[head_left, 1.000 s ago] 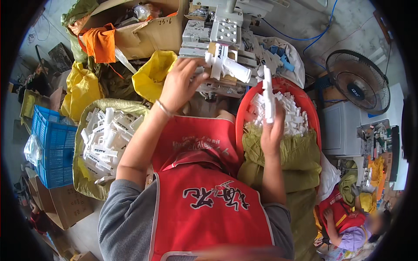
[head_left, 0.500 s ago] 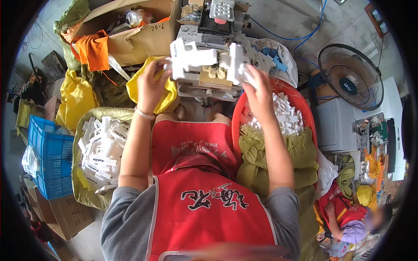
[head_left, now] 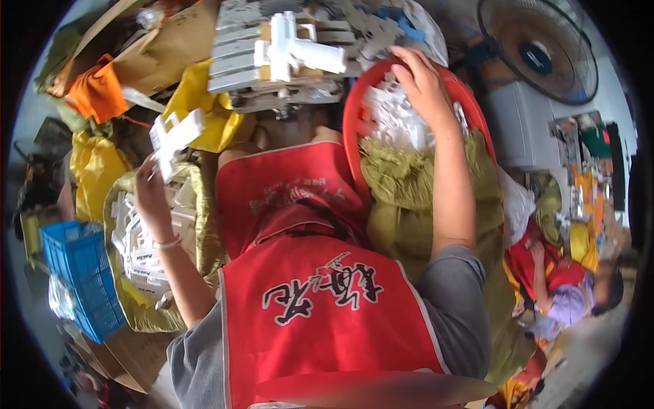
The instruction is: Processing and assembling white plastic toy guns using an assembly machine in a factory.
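Observation:
My left hand [head_left: 151, 194] is closed around a white plastic toy pistol [head_left: 178, 138], raised over the far end of the green sack on the left. Inside that sack [head_left: 204, 235] lie many similar white parts [head_left: 139, 238], some with dark printing. A second white toy pistol [head_left: 289, 51] rests on the wooden block of the machine in front of me, untouched. My right hand [head_left: 428, 92] is over the red tub [head_left: 351, 109], fingers apart, with nothing visible in it. Small white plastic pieces [head_left: 395, 112] fill the tub below that hand.
The metal machine bed [head_left: 235, 65] stands ahead, between a yellow bag [head_left: 216, 112] and the tub. A large fan [head_left: 538, 54] is at the far right. Blue crates [head_left: 85, 273] and a cardboard box [head_left: 170, 51] are on the left. Another person [head_left: 572, 293] sits at the lower right.
My left hand has carried a toy pistol left, from the machine to above the sack. The other toy pistol now lies on the machine. My right hand has moved over the tub. The view has shifted.

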`<state>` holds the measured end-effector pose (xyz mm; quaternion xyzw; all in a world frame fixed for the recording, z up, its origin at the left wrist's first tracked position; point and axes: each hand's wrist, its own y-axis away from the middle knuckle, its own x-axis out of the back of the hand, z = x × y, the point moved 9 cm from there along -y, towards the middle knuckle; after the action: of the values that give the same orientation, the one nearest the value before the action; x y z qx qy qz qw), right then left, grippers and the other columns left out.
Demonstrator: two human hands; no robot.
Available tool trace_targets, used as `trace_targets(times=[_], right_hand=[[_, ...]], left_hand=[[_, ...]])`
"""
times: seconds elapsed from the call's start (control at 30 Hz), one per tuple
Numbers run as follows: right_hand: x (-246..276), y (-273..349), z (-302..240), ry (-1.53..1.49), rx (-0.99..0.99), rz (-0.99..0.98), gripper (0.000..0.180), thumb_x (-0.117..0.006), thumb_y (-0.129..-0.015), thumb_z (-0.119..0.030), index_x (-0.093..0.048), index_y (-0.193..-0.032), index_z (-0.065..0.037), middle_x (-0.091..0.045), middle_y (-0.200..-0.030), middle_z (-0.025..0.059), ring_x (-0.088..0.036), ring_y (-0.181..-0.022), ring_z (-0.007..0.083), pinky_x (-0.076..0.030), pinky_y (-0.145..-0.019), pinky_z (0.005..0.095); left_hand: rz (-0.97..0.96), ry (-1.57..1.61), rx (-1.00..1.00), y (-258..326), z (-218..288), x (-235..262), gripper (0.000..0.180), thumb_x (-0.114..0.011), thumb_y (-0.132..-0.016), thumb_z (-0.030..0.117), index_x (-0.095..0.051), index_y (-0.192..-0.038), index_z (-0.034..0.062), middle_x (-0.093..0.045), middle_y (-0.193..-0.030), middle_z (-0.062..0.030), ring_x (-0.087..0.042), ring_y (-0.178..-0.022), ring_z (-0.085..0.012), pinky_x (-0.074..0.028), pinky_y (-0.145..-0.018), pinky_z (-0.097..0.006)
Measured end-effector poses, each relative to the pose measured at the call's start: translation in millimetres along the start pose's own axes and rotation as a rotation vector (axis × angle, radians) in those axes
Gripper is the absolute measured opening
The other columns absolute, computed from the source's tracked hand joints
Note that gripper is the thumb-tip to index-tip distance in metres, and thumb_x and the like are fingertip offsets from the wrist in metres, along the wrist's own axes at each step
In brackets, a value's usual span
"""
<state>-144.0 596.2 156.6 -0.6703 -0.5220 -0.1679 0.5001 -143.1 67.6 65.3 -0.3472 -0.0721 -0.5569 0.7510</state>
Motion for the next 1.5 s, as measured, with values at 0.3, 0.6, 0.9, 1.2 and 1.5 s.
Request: trace_targets(times=[0.3,0.6,0.9,1.2,1.5], right_hand=[[-58.2,156.2,153.8,0.646,-0.767,-0.695,0.060,-0.054,-0.084,-0.054,-0.045,-0.129,-0.016,-0.061,-0.115,0.0178,-0.059,-0.105,0.0359,-0.046,-0.086,0.0495],[-55.5,197.7,220.1,0.512,-0.747,-0.374,0.065,-0.063,-0.081,-0.032,-0.038,-0.137,-0.011,-0.051,-0.126,0.0228,-0.050,-0.116,0.0382,-0.041,-0.095,0.0451],[-24.5,170.6,209.9,0.241,-0.243,0.200,0.045,-0.043,-0.094,-0.018,-0.037,-0.135,0.000,-0.056,-0.114,0.0225,-0.056,-0.097,0.0346,-0.045,-0.085,0.0426],[-12.6,163.4,177.6,-0.816,-0.659,0.529,0.045,-0.039,-0.099,-0.031,-0.036,-0.135,-0.005,-0.055,-0.119,0.0144,-0.054,-0.085,0.0181,-0.046,-0.075,0.0324],[-30.2,147.1,130.7,-0.895,-0.622,0.413,0.040,-0.038,-0.100,-0.030,-0.045,-0.130,-0.004,-0.058,-0.112,0.0092,-0.051,-0.079,0.0107,-0.045,-0.071,0.0284]], left_hand=[[0.064,-0.067,0.234,46.9,-56.4,74.4,0.026,-0.057,-0.091,0.006,-0.057,-0.117,0.0011,-0.062,-0.112,-0.0093,-0.060,-0.096,-0.0142,-0.049,-0.084,-0.028],[0.162,-0.401,0.262,77.7,-9.5,137.9,0.025,-0.066,-0.084,0.010,-0.061,-0.108,0.0075,-0.065,-0.096,-0.0094,-0.064,-0.087,-0.0165,-0.051,-0.078,-0.028],[0.072,-0.797,0.147,94.1,-8.6,168.8,0.028,-0.069,-0.078,0.011,-0.063,-0.106,0.0097,-0.064,-0.112,-0.0107,-0.056,-0.107,-0.0300,-0.044,-0.092,-0.039],[-0.075,-0.108,-0.082,-8.2,80.7,-9.2,0.016,-0.065,-0.082,0.002,-0.065,-0.098,0.0022,-0.068,-0.089,-0.0094,-0.068,-0.080,-0.0188,-0.051,-0.072,-0.027],[-0.167,0.083,-0.327,-53.2,168.4,-97.0,0.009,-0.064,-0.083,0.002,-0.065,-0.091,0.0002,-0.068,-0.084,-0.0103,-0.068,-0.079,-0.0192,-0.051,-0.070,-0.027]])
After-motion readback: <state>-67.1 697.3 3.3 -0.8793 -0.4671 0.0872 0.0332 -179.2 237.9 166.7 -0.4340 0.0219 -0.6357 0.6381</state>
